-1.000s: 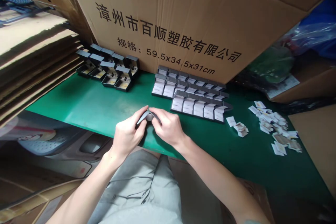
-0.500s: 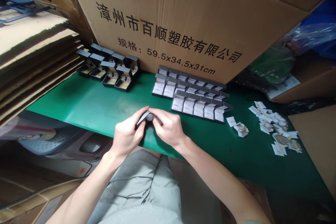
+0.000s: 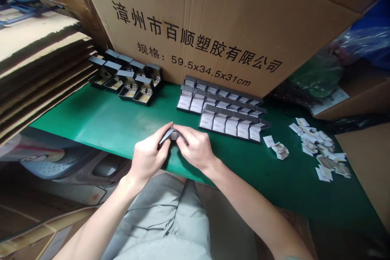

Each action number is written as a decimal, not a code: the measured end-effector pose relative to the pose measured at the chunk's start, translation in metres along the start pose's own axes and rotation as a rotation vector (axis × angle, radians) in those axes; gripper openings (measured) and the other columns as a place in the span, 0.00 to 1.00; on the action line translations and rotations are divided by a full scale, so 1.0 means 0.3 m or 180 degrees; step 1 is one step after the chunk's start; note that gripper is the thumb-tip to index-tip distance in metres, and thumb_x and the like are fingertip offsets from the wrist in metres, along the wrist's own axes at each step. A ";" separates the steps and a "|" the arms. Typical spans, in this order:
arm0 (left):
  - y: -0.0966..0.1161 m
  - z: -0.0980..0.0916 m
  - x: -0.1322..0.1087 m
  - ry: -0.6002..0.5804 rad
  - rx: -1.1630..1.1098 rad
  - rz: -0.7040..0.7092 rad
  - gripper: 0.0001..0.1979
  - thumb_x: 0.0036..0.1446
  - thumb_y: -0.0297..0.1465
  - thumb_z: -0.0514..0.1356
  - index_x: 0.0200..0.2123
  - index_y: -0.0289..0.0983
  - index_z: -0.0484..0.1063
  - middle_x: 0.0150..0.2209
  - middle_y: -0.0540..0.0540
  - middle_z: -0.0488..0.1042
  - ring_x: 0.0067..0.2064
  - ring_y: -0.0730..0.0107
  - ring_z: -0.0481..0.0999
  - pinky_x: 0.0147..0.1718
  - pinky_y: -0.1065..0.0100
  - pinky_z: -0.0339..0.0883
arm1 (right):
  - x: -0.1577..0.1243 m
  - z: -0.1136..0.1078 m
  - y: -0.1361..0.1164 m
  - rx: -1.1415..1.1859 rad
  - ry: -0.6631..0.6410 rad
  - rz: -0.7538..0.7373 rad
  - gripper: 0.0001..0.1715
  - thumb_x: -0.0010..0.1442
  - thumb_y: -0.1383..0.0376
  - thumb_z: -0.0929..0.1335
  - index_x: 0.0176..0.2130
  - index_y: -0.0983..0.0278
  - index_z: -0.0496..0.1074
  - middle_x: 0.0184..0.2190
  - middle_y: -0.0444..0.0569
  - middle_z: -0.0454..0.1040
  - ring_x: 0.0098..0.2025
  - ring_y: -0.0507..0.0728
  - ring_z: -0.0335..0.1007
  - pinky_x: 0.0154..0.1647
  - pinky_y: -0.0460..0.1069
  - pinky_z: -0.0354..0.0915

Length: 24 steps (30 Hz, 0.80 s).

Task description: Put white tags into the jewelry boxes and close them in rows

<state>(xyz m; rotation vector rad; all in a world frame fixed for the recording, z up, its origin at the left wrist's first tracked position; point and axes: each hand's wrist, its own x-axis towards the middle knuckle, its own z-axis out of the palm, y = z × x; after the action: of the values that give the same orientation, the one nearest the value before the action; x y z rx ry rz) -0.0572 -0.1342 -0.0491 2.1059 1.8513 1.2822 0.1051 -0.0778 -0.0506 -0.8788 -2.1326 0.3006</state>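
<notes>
Over the table's front edge, my left hand and my right hand grip a small dark hinged jewelry box from both sides. The box is partly folded open, its hinge ridge pointing up; its inside faces away from me and is hidden. Beyond my right hand stand rows of similar open boxes with white inserts. Farther left sits a group of open black boxes with pale, yellowish bottoms and no white insert visible.
A green tabletop lies under everything. Loose white inserts are scattered at the right, with a few nearer ones. A large printed carton walls off the back. Stacked cardboard borders the left.
</notes>
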 end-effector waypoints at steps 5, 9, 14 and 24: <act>0.002 -0.002 0.000 -0.0043 -0.0001 -0.0037 0.18 0.68 0.31 0.55 0.58 0.39 0.74 0.53 0.45 0.82 0.47 0.62 0.85 0.50 0.68 0.77 | 0.001 -0.007 -0.007 0.0014 0.0012 0.0062 0.19 0.68 0.68 0.62 0.52 0.60 0.77 0.48 0.46 0.83 0.48 0.55 0.82 0.51 0.48 0.77; 0.000 -0.002 -0.003 -0.0031 0.0010 0.0016 0.18 0.68 0.30 0.55 0.58 0.38 0.74 0.53 0.45 0.82 0.47 0.63 0.85 0.49 0.70 0.76 | 0.003 -0.009 -0.011 0.0052 0.0004 0.0128 0.18 0.68 0.68 0.63 0.51 0.59 0.78 0.48 0.45 0.83 0.47 0.55 0.82 0.51 0.48 0.77; -0.007 0.001 -0.009 -0.0037 0.0019 0.0016 0.18 0.68 0.30 0.55 0.58 0.39 0.74 0.53 0.46 0.82 0.47 0.64 0.85 0.50 0.71 0.76 | 0.000 -0.006 -0.013 0.0013 0.0067 0.0111 0.17 0.69 0.67 0.62 0.50 0.59 0.78 0.47 0.45 0.83 0.46 0.55 0.82 0.50 0.47 0.77; -0.011 0.003 -0.011 0.0077 0.0064 0.0144 0.17 0.67 0.29 0.56 0.57 0.37 0.75 0.52 0.46 0.82 0.45 0.65 0.85 0.48 0.73 0.76 | -0.001 -0.008 -0.016 0.0093 0.0100 0.0187 0.16 0.69 0.66 0.63 0.49 0.59 0.78 0.47 0.45 0.83 0.46 0.55 0.82 0.50 0.47 0.77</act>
<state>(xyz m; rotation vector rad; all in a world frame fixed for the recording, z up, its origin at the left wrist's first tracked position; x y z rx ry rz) -0.0590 -0.1357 -0.0533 2.1640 1.8438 1.3100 0.1046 -0.0816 -0.0471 -0.9248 -2.0711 0.3448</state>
